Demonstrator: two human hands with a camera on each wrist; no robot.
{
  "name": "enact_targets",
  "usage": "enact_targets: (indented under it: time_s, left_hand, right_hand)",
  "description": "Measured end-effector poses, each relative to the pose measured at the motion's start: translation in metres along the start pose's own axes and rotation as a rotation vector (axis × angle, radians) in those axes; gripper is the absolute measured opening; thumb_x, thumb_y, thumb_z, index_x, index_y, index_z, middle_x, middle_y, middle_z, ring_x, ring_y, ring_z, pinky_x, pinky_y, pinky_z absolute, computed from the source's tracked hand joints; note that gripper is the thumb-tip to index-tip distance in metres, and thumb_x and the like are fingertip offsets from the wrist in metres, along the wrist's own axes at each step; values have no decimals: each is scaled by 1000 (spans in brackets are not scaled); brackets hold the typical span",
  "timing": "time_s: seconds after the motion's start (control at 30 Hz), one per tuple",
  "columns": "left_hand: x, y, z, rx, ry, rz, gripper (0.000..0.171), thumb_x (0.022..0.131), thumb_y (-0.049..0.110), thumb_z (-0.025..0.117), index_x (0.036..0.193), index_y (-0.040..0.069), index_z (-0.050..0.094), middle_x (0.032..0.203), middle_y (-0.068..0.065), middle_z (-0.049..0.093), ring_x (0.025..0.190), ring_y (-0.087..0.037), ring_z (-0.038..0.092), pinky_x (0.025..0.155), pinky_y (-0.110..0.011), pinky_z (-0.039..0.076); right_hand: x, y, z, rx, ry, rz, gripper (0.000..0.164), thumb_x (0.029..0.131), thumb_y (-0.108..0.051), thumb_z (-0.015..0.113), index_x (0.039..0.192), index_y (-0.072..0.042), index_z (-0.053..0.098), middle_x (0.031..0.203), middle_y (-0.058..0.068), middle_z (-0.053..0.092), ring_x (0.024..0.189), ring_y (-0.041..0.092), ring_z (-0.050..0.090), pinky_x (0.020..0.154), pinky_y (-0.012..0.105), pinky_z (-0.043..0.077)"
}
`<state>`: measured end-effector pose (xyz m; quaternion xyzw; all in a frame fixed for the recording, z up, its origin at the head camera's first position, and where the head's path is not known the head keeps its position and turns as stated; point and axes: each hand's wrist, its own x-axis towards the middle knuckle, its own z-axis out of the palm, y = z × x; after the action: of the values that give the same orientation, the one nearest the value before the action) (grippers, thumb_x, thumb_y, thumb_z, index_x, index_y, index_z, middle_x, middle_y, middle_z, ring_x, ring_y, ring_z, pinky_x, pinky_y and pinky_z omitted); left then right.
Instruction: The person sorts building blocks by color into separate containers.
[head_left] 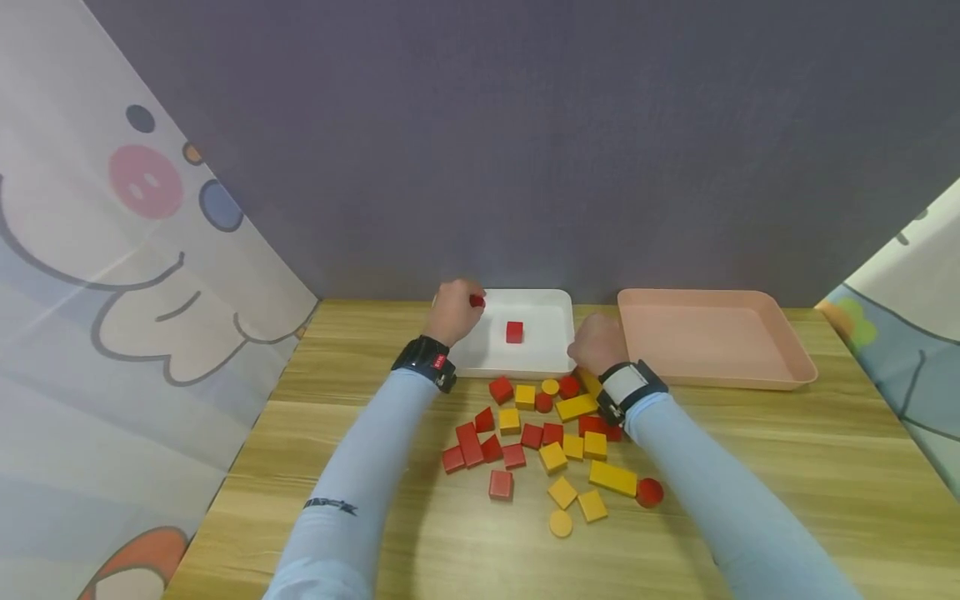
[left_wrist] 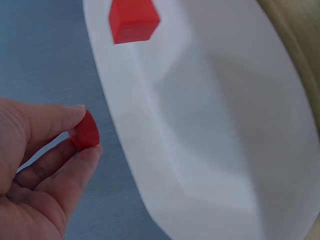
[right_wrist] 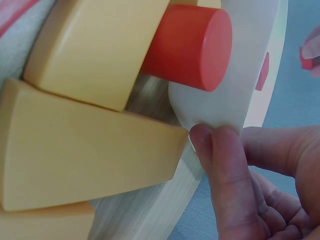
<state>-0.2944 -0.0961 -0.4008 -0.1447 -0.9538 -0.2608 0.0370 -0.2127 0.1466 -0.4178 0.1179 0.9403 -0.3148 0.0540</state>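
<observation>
My left hand (head_left: 453,310) is over the left end of a white tray (head_left: 546,312). Between its thumb and fingertips it pinches a red round block (left_wrist: 87,132). A red cube (head_left: 514,332) sits inside the tray. At the tray's right side, my right hand (head_left: 600,343) grips the white rim between thumb and fingers. Close by those fingertips in the right wrist view are a long yellow block (right_wrist: 90,150) and a red cylinder (right_wrist: 192,47).
Several red and yellow blocks (head_left: 553,457) lie scattered on the wooden table (head_left: 750,483) in front of the white tray. A pink tray (head_left: 705,333) stands to the right. A grey wall (head_left: 525,150) rises behind both trays.
</observation>
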Motion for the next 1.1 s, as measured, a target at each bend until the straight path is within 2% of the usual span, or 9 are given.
enact_targets:
  time_s: [0.23,0.37,0.5,0.73,1.1]
  left_hand:
    - [1,2,16,49,-130,-7,24,95,8,71,118,6,78,115,-12,76,101,-26,67,94,-38,60]
    - [2,2,21,80,-172,-3,23,96,8,69,117,6,78,113,-11,77,102,-25,69,95,-38,59]
    - [-1,2,24,111,-188,3,24,97,6,66,118,4,78,116,-11,78,108,-26,71,100,-40,58]
    - [-6,4,26,100,-208,-38,26,97,5,66,121,3,76,118,-13,76,106,-27,68,104,-40,57]
    - [-7,2,27,127,-227,-94,28,97,8,69,124,6,75,120,-12,76,104,-26,67,106,-39,56]
  right_hand:
    - [-2,-2,-1,-5,-10,17,14,90,-13,75,85,1,76,65,11,60,64,29,58,57,27,45]
    - [-3,-3,-1,-24,-3,6,15,90,-14,74,85,0,75,66,11,61,65,29,59,58,27,45]
    - [-4,-4,-1,-43,-4,-25,16,90,-13,73,83,1,75,64,10,59,65,29,58,59,27,44]
    - [-6,-7,-1,-55,-13,-26,17,90,-14,73,81,0,74,64,10,59,64,29,58,59,28,44]
    - [-2,-8,2,-50,-3,-47,17,90,-14,73,80,0,73,62,9,56,64,29,57,58,28,44]
